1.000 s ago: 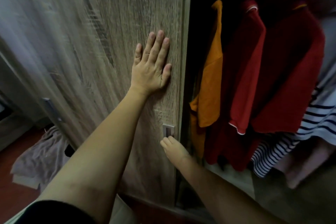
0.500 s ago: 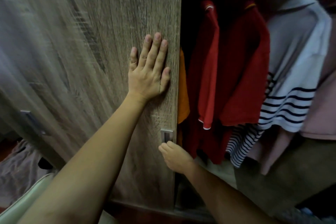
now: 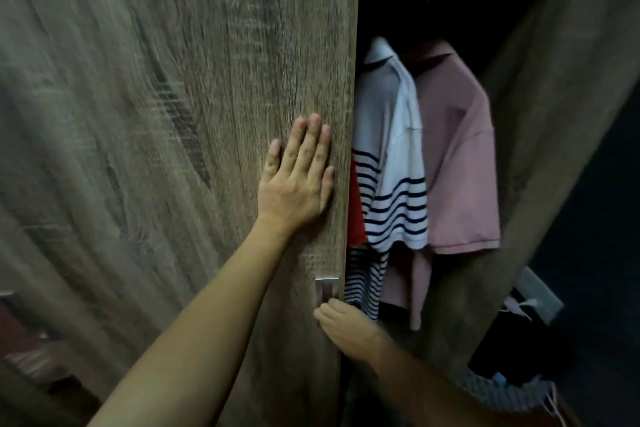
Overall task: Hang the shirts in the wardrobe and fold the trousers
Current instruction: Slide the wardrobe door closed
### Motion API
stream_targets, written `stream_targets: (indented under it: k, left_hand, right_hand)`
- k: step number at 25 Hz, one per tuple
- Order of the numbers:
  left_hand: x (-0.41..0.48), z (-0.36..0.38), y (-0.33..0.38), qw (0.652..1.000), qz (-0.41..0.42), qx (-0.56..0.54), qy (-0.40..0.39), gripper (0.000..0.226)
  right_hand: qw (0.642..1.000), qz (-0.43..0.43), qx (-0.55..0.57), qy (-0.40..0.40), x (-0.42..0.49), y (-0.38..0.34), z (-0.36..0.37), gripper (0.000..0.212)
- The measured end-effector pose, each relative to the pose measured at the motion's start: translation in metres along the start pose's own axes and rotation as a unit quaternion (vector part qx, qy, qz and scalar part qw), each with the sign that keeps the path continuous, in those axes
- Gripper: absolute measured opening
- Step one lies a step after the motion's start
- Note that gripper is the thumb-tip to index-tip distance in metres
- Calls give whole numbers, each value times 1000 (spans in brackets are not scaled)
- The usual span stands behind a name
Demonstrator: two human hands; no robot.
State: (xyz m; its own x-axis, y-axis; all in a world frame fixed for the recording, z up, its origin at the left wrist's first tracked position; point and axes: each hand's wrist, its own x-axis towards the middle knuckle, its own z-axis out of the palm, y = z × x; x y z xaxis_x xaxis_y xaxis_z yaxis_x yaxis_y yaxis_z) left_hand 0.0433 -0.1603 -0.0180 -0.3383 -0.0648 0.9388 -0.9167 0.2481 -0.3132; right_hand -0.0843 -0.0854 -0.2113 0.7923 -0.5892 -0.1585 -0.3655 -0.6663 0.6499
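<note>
Presently we press our left hand [image 3: 298, 184], fingers together and flat, near the door [image 3: 173, 149] edge; right hand [image 3: 346, 326] fingers curl beneath the handle [image 3: 326, 289], beside the narrow gap showing shirts [image 3: 426, 166].

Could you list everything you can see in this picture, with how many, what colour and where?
wardrobe door: one, grey-brown wood grain, fills the left and middle of the picture
door handle: one, silver metal, low on the door's right edge
striped shirt: one, white with dark stripes, hanging just right of the door's edge
pink shirt: one, hanging to the right of the striped shirt
red garment: one sliver showing, between the door's edge and the striped shirt
second wooden panel: one, grey-brown, slanting at the right
left hand: one, flat on the door, fingers spread upward
right hand: one, at the door's edge just below the handle
</note>
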Motion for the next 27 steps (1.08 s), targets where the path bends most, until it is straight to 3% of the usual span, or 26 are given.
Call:
stream_targets:
  k: [6, 13, 18, 27]
  left_hand:
    - [26, 14, 76, 999, 31, -31, -8, 66]
    - [55, 27, 164, 997, 31, -65, -12, 63]
    - [73, 38, 216, 997, 30, -74, 1, 61]
    - [90, 44, 261, 998, 26, -63, 4, 64]
  right_hand:
    - [995, 45, 39, -79, -71, 19, 34, 34]
    - [985, 117, 41, -119, -143, 39, 61, 41]
    - [977, 171, 57, -111, -185, 54, 77, 46]
    - [962, 185, 145, -138, -227, 77, 68, 45]
